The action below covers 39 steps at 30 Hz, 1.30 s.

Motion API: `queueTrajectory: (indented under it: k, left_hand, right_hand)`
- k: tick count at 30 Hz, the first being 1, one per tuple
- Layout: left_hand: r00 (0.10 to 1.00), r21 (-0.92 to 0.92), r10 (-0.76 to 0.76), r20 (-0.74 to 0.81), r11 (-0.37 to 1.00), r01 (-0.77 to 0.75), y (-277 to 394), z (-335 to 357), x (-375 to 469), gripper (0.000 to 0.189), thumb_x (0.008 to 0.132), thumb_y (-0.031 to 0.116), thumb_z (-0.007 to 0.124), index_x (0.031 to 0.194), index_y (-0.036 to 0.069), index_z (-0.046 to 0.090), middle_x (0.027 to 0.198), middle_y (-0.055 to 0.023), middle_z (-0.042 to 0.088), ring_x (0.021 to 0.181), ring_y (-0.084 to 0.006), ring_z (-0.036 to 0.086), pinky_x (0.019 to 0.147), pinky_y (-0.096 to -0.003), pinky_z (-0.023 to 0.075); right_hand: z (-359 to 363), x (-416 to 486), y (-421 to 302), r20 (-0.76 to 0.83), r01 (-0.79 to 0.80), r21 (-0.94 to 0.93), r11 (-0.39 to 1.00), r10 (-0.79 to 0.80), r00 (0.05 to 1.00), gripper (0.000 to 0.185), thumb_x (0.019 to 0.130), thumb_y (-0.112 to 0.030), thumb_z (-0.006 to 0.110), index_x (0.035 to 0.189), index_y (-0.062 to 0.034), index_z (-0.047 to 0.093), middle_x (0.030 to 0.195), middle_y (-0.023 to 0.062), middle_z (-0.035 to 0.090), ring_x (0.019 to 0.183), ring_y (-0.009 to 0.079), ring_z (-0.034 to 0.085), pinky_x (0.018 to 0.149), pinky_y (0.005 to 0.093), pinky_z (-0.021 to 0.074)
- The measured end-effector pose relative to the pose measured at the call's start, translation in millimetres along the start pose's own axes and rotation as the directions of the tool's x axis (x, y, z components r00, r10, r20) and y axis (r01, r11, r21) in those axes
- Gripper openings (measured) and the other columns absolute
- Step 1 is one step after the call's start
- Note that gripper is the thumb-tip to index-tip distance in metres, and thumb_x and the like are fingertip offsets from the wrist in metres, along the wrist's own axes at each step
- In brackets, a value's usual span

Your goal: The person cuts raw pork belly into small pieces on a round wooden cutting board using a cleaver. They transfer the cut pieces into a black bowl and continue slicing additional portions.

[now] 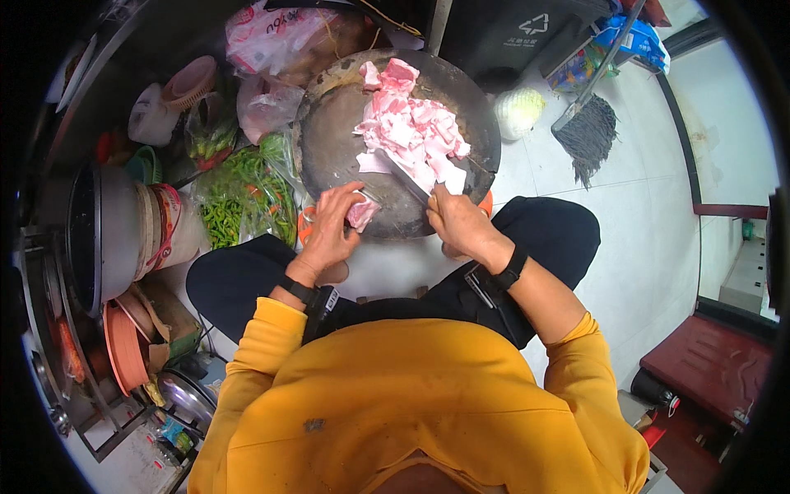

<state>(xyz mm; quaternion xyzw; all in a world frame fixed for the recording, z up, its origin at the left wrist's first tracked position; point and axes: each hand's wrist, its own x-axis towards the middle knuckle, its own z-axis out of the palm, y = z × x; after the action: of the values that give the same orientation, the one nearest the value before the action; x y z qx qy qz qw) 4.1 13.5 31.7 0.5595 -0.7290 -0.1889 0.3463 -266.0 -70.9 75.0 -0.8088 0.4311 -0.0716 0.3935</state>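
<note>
A round chopping block (333,136) stands before my knees, its top dark and worn. My right hand (463,222) grips the handle of a knife (404,179), whose blade points up and left against a heap of cut raw meat (413,123). The pieces are pink and white, piled on the block's far right half. At the block's near left edge my left hand (333,225) holds a separate chunk of raw meat (363,213) between thumb and fingers. A stretch of block surface lies between this chunk and the blade.
Bagged green peppers (247,204) lie left of the block, near a large grey pot (111,234). Beyond the block are plastic bags (278,37) and a black bin (518,43). A cabbage (519,114) and a mop (589,129) are on the right-hand floor.
</note>
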Motion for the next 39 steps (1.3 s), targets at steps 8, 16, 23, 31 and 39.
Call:
queueTrajectory:
  k: [8,16,23,31,39]
  left_hand:
    - [0.956,-0.059,-0.28,0.09,0.957,0.285,-18,-15,12,0.044,0.079,0.007,0.077,0.121,0.004,0.063,0.113,-0.0146,0.065,0.11,-0.0306,0.061,0.101,-0.0396,0.0475]
    - [0.957,0.181,-0.097,-0.274,0.972,0.15,-16,-7,26,0.028,0.084,0.006,0.079,0.109,0.001,0.067,0.107,-0.0152,0.068,0.1,-0.0323,0.065,0.091,-0.0402,0.052]
    - [0.969,0.183,0.181,-0.169,0.972,-0.149,-6,7,22,0.028,0.085,-0.002,0.075,0.111,0.002,0.07,0.112,-0.0131,0.068,0.108,-0.0353,0.066,0.094,-0.0428,0.0543]
    - [0.969,0.202,0.135,-0.208,0.975,-0.092,-8,19,19,0.026,0.084,-0.002,0.074,0.109,0.001,0.07,0.116,-0.0161,0.066,0.11,-0.0383,0.064,0.094,-0.0449,0.0535]
    - [0.957,0.194,0.145,-0.251,0.976,-0.097,-11,23,19,0.026,0.081,-0.001,0.075,0.106,0.0,0.068,0.113,-0.0183,0.065,0.106,-0.0401,0.064,0.09,-0.0453,0.0536]
  right_hand:
    - [24,4,-5,-0.05,0.053,0.096,0.994,-0.049,0.998,0.025,0.099,-0.015,0.065,0.103,0.004,0.049,0.084,0.0341,0.066,0.086,0.055,0.065,0.075,0.0569,0.0514]
    - [23,1,0,-0.072,0.06,0.094,0.994,-0.054,0.996,0.025,0.098,-0.015,0.063,0.104,0.0051,0.049,0.084,0.0354,0.065,0.087,0.0549,0.066,0.075,0.0579,0.0523]
    - [20,1,-6,-0.068,0.056,0.084,0.995,-0.05,0.996,0.025,0.099,-0.015,0.063,0.103,0.0043,0.048,0.081,0.0353,0.065,0.085,0.0546,0.066,0.073,0.0583,0.0524]
    - [14,-17,-41,-0.075,0.067,-0.011,0.998,-0.068,0.995,0.024,0.106,-0.02,0.055,0.106,0.0022,0.045,0.07,0.0301,0.065,0.071,0.0523,0.066,0.062,0.0598,0.0534]
    - [5,-26,-74,0.082,-0.089,-0.06,0.994,0.094,0.992,0.025,0.108,-0.019,0.05,0.103,0.0052,0.045,0.074,0.0319,0.067,0.074,0.0537,0.067,0.065,0.0594,0.0543]
